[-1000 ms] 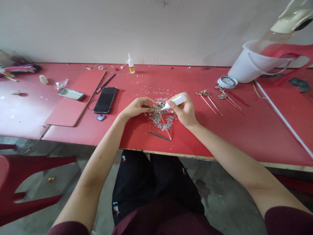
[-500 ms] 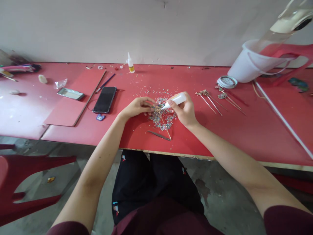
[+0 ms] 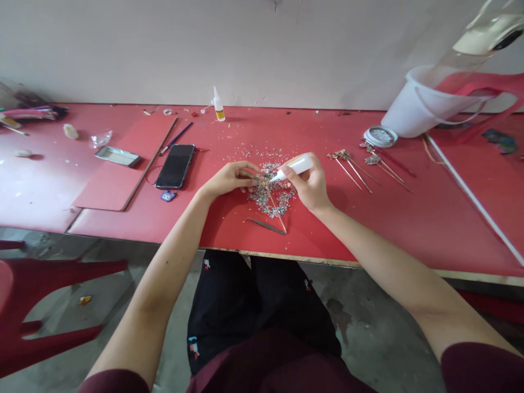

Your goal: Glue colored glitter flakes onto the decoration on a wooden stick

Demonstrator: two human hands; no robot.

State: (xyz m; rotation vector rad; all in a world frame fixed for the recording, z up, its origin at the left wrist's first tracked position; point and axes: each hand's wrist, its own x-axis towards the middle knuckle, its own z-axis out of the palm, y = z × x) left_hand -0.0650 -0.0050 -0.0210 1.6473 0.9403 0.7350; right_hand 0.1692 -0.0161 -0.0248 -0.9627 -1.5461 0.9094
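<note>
My left hand (image 3: 232,179) is closed on the ornate head of a gold hairpin (image 3: 274,203), whose long prongs slant down toward the table's front edge. My right hand (image 3: 310,185) grips a white glue bottle (image 3: 298,165), tilted so its nozzle points down-left at the hairpin's head. Whether the nozzle touches the metal I cannot tell. Beneath both hands lies a scatter of small colourful chips (image 3: 280,205). A pair of dark tweezers (image 3: 265,226) rests in front of the chips, close to the prong tips.
On the right lie several finished-looking hairpins (image 3: 350,164), beside a round lid (image 3: 380,137) and a white bucket (image 3: 413,106). A second glue bottle (image 3: 219,108) stands at the back. Left are a phone (image 3: 176,166), a brush (image 3: 177,138) and a small tray (image 3: 118,156).
</note>
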